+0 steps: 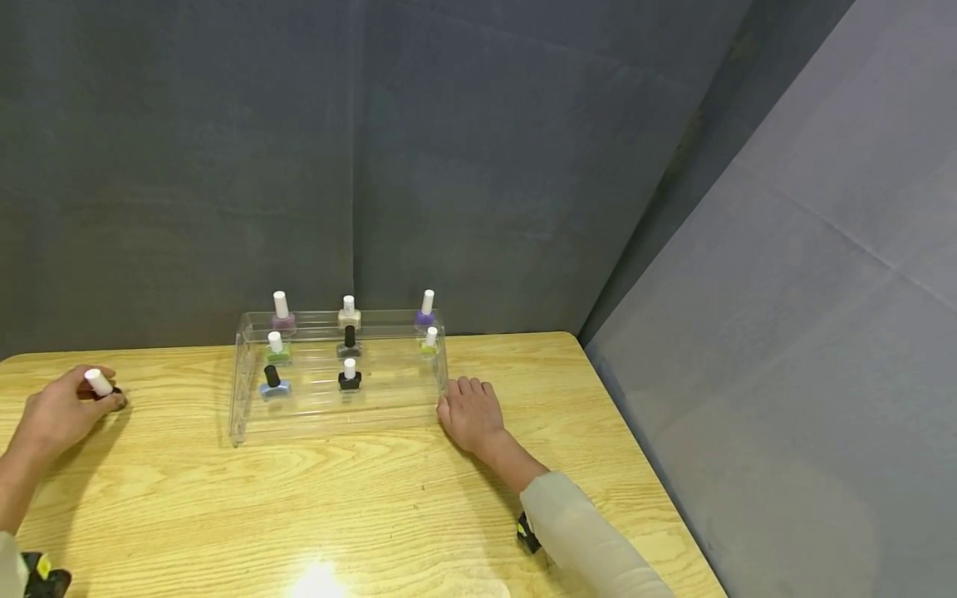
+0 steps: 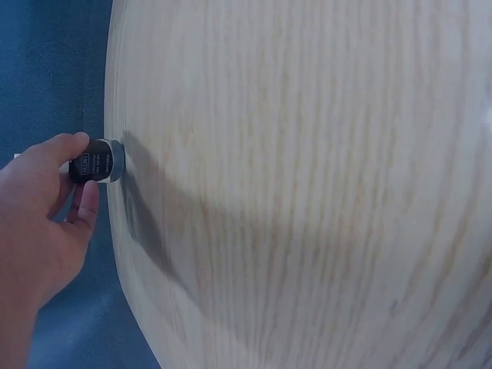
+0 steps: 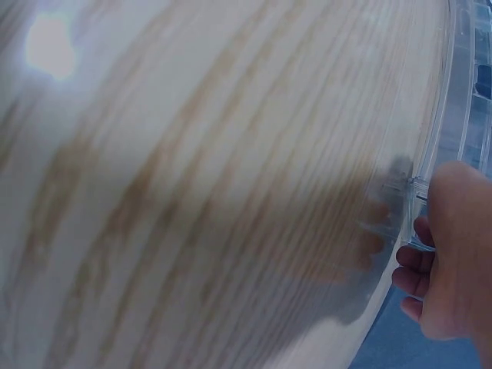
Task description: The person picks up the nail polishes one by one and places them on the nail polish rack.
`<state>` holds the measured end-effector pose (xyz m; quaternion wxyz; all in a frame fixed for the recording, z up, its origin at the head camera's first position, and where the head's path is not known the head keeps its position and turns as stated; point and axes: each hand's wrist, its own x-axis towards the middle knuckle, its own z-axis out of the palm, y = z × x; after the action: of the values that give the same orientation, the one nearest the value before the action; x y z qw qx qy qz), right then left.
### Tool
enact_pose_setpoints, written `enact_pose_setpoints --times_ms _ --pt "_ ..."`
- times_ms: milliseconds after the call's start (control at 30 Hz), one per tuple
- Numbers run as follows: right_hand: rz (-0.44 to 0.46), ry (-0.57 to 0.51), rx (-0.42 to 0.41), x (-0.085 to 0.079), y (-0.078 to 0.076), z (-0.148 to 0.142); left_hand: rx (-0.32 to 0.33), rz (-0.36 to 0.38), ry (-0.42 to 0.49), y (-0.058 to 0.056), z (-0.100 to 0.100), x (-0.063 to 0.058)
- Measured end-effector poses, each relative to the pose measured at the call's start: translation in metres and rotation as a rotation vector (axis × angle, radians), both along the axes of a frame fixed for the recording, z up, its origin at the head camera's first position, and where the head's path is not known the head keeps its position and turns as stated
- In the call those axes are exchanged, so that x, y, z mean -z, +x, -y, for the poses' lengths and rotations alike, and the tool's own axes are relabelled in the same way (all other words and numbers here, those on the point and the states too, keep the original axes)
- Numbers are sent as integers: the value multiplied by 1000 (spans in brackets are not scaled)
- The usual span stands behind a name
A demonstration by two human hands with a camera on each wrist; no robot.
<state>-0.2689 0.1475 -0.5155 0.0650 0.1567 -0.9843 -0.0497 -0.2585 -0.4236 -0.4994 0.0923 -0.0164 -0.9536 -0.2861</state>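
On the left, my left hand [image 1: 66, 413] pinches a nail polish bottle [image 1: 98, 383] with a white cap and a dark body. In the left wrist view, fingers and thumb hold the bottle [image 2: 94, 163] by its sides, its base at the table surface. A clear stepped acrylic rack [image 1: 314, 428] stands at the table's back middle, bearing several nail polish bottles. My right hand [image 1: 473, 415] grips the rack's right front corner. The right wrist view shows curled fingers of the right hand [image 3: 453, 254] at the clear corner of the rack [image 3: 419, 188]; part of the grip is hidden.
On the rack's top step stand pink, cream and purple bottles [image 1: 425, 316]; below are green ones, dark ones and a light blue bottle [image 1: 275, 388] with a tilted black cap. Dark cloth [image 1: 187, 166] hangs behind the wooden table [image 1: 336, 498]; a grey panel [image 1: 807, 332] borders its right.
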Motion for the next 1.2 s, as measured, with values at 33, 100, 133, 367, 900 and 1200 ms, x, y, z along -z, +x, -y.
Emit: enact_pose_setpoints --times_ms 33,100,133,367,900,1200 --pt "-2 -1 0 0 0 0 -2 3 -7 0 0 -1" --pt "-2 0 0 1 -1 0 -7 11 -19 0 0 -2" --pt "-2 -1 0 1 -2 0 -9 15 -25 0 0 -3" --pt "3 -5 5 2 -3 0 -29 24 -67 0 4 0" --pt "6 -28 -17 1 0 1 -47 -30 -72 6 -2 -8" --pt "34 -17 3 -1 0 0 -41 -91 14 -1 -21 -28"
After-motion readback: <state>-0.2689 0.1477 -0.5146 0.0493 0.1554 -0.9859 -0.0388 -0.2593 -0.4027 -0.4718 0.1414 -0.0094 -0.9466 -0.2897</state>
